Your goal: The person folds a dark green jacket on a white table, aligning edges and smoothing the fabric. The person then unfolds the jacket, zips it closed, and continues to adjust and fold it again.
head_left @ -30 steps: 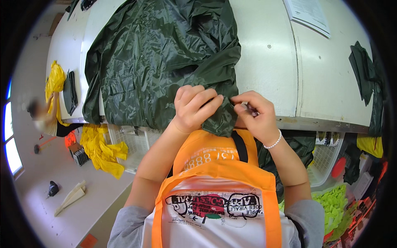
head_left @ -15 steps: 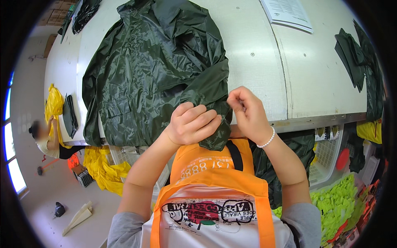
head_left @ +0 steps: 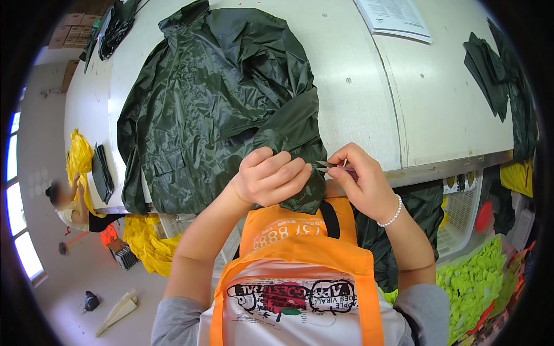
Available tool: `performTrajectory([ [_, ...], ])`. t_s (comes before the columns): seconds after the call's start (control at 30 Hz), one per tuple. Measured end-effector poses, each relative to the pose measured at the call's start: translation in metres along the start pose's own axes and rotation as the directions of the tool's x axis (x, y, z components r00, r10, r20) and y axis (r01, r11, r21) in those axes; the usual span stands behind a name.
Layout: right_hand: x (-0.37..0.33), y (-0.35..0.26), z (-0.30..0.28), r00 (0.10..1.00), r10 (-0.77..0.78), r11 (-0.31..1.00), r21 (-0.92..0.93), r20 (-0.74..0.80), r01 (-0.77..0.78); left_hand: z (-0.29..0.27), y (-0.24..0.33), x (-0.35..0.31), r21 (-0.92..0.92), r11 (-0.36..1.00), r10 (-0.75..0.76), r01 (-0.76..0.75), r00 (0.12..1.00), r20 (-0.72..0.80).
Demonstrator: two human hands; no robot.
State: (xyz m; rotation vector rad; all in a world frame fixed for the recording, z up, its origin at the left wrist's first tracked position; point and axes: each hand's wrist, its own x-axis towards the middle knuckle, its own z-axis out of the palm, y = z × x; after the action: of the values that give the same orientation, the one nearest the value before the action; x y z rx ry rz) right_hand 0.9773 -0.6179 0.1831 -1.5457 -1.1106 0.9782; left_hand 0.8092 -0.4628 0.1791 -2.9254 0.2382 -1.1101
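Note:
A dark green shiny rain jacket [head_left: 199,109] lies spread on the white table, front side up, with its collar at the far end. One sleeve [head_left: 294,124] runs down toward me and hangs over the near edge. My left hand [head_left: 272,177] is closed on the lower end of this sleeve, its fingers curled over the fabric. Just to the right, my right hand [head_left: 362,180] grips small thread snips [head_left: 324,167]. Their pointed blades stand apart beside the sleeve end; whether they touch it I cannot tell. My right fingers hide part of the handle.
Printed sheets [head_left: 395,20] lie at the far right, and folded dark green pieces [head_left: 487,78] beyond them. Below the table edge are a white crate [head_left: 461,222] and lime-green fabric [head_left: 476,282]. At far left, a person [head_left: 72,205] handles a yellow garment [head_left: 79,155].
My right hand has come lower, and the snips' blades now show pointing left at the sleeve end. My left hand keeps its grip. The view has shifted slightly.

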Motion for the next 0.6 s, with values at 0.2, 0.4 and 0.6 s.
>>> performTrajectory([
  [0.2,0.0026,-0.0029,-0.0042,0.998,0.058,0.997,-0.057,0.030,-0.056,0.0043,-0.0007,-0.0009,-0.010,0.999,0.050,-0.050,0.999,-0.008],
  [0.4,0.0049,0.0010,-0.0030,0.998,0.053,0.995,-0.091,0.032,-0.050,0.0044,-0.0022,-0.0013,-0.013,0.996,0.087,-0.087,0.996,0.012],
  [0.6,0.0022,-0.0002,0.0021,0.994,0.106,0.994,-0.003,-0.006,-0.106,0.0073,0.0003,-0.0005,0.012,0.998,0.067,-0.066,0.997,-0.036],
])
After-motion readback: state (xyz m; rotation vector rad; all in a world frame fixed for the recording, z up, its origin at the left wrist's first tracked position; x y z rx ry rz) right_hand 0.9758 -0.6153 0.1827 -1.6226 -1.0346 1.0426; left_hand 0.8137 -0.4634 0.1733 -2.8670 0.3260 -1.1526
